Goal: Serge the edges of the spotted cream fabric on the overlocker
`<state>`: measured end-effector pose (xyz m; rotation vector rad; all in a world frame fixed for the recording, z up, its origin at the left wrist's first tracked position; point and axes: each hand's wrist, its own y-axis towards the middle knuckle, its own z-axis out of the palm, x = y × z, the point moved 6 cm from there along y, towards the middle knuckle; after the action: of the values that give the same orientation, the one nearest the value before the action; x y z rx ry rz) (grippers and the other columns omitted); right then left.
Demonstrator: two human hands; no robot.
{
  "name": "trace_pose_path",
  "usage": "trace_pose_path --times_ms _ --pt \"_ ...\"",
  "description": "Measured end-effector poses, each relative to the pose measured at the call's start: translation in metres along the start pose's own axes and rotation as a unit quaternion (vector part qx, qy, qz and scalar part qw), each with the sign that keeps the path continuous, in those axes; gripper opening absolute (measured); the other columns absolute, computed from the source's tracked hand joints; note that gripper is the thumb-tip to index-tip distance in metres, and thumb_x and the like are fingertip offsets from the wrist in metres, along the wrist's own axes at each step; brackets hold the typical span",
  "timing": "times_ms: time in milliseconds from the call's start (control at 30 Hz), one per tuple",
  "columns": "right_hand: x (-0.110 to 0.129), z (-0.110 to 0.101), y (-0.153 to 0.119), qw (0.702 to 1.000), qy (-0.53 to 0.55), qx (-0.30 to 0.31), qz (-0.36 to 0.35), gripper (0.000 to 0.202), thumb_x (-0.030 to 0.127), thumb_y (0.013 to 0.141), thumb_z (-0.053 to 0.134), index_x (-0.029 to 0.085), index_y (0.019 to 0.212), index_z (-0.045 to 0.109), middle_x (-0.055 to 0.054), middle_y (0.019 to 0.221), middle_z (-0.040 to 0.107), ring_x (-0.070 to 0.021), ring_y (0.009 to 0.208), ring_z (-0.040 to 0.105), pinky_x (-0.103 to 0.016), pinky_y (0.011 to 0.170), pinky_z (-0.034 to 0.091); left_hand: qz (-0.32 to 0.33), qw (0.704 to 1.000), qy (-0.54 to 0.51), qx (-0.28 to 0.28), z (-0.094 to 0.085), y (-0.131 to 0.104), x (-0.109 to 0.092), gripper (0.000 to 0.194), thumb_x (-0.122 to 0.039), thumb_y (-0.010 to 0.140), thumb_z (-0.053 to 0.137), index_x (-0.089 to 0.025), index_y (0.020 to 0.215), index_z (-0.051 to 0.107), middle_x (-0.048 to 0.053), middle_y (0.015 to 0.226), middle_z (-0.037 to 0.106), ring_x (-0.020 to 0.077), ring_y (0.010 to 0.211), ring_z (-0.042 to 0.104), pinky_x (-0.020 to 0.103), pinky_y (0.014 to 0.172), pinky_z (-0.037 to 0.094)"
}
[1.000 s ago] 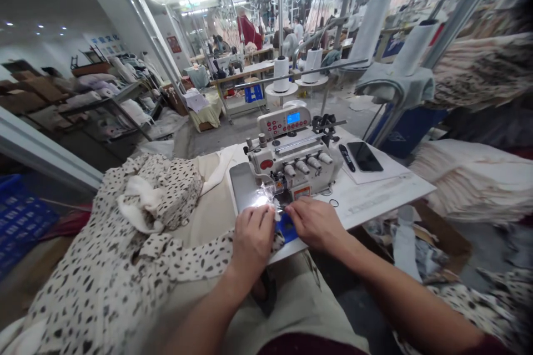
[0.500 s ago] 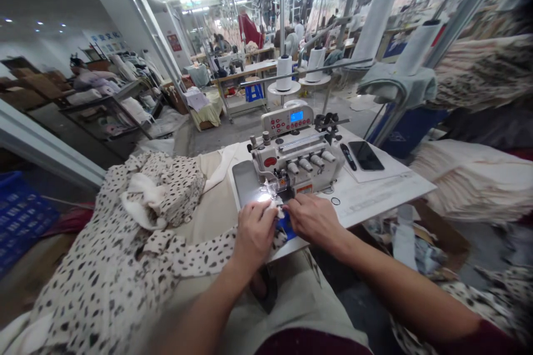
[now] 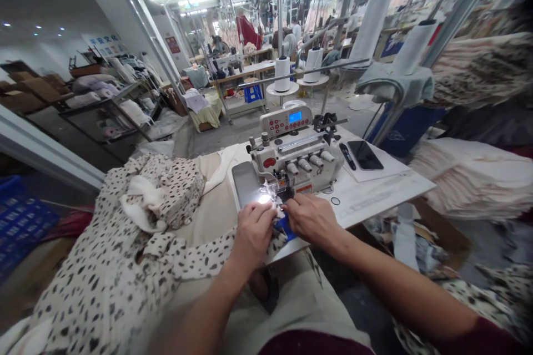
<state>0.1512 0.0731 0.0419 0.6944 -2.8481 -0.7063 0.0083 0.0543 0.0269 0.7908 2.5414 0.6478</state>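
A white sewing machine with a lit blue display stands on the table, its lamp shining by the needle area. Just in front of the needle area, my left hand presses the edge of the spotted fabric with its fingers together. My right hand is closed at the right of the same spot, its fingertips pinched at the fabric's edge. The fabric runs left from under my left hand to a large spotted heap. What lies between the fingertips is small and partly hidden.
A black phone and a dark pen lie right of the machine. Thread cones stand behind it. At far left is a blue basket; stacked pale fabric is at right.
Both hands stay almost where they were at the machine. A bit more spotted fabric shows between and below the fingers. The whole view has shifted very slightly.
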Motion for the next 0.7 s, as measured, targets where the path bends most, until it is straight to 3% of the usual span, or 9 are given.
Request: trace_pose_path --times_ms 233,400,500,700 --pt "0.0 0.0 0.002 0.998 0.005 0.055 0.019 0.034 0.026 0.1 0.045 0.016 0.08 0.07 -0.01 0.078 0.068 -0.0201 0.071 0.061 -0.031 0.061 0.028 0.008 1.0 0.009 0.006 0.0 0.0 0.0 0.022 -0.016 0.094 0.054 -0.02 0.112 0.066 0.009 0.12 0.066 0.0239 0.111 0.054 0.042 0.095 0.045" --pt "0.001 0.0 0.005 0.997 -0.002 0.077 0.019 0.032 0.026 0.099 0.045 0.016 0.081 0.071 -0.01 0.079 0.069 -0.0219 0.071 0.063 -0.031 0.06 0.029 0.039 0.993 0.115 0.008 -0.006 -0.002 -0.01 0.027 -0.018 0.094 0.055 -0.019 0.119 0.064 0.011 0.136 0.059 0.0306 0.119 0.05 0.047 0.097 0.042" --pt "0.0 0.0 0.005 0.997 -0.008 0.075 0.027 0.032 0.025 0.098 0.046 0.016 0.08 0.071 -0.011 0.077 0.069 -0.0219 0.07 0.062 -0.031 0.059 0.028 0.076 0.989 0.123 0.037 -0.005 -0.003 -0.015 0.034 -0.019 0.096 0.051 -0.016 0.129 0.059 0.012 0.134 0.061 0.0284 0.115 0.051 0.045 0.096 0.044" --pt "0.0 0.002 0.003 0.998 -0.009 0.039 0.051 0.032 0.025 0.098 0.046 0.016 0.077 0.069 -0.01 0.074 0.067 -0.0199 0.066 0.06 -0.031 0.058 0.026 0.035 0.991 0.112 0.061 0.0 0.0 -0.01 0.038 -0.021 0.095 0.054 -0.017 0.133 0.056 0.012 0.134 0.06 0.0272 0.113 0.051 0.044 0.095 0.046"
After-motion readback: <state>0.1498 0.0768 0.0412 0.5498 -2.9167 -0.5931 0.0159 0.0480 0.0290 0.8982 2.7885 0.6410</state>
